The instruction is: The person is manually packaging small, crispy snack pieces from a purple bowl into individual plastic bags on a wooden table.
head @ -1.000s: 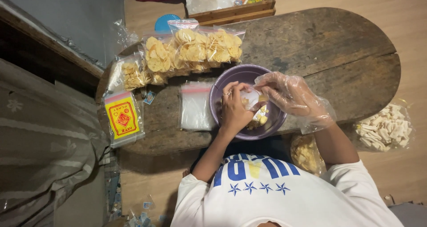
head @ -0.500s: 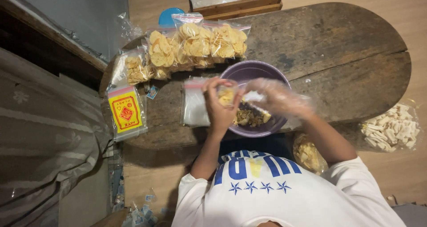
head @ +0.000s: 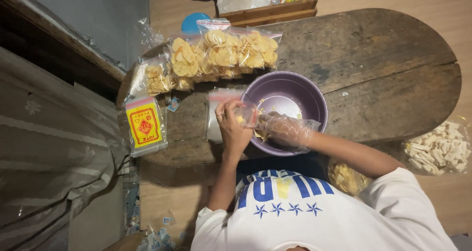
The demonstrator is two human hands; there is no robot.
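A long, dark wooden table [head: 383, 59] with rounded ends is seen from above, and most of its right half is left bare. Near its middle a purple bowl [head: 295, 91] is set, with crumbs scattered over its floor and a small heap of snack pieces gathered at the near rim. Along the far left edge a row of filled snack bags [head: 223, 51] is laid, each packed with round yellow crackers, and a smaller filled bag is placed just beside them to the left. A yellow-and-red packet of bags [head: 145, 125] is laid at the left end of the table, and a stack of empty clear bags [head: 215, 115] with red zip strips is spread just left of the bowl. On the floor to the right a large clear sack of pale stick crackers [head: 437, 147] is seen, well apart from the bowl. The right hand [head: 282, 129], covered by a loose clear plastic glove, is lowered into the near side of the bowl, its grip curled over the snack pieces there; whether any are pinched cannot be told. The bare left hand [head: 232, 128] is held at the bowl's left rim, its grip closed narrowly on a small clear bag [head: 246, 117] with a few yellow pieces inside, kept just beside the gloved fingers.
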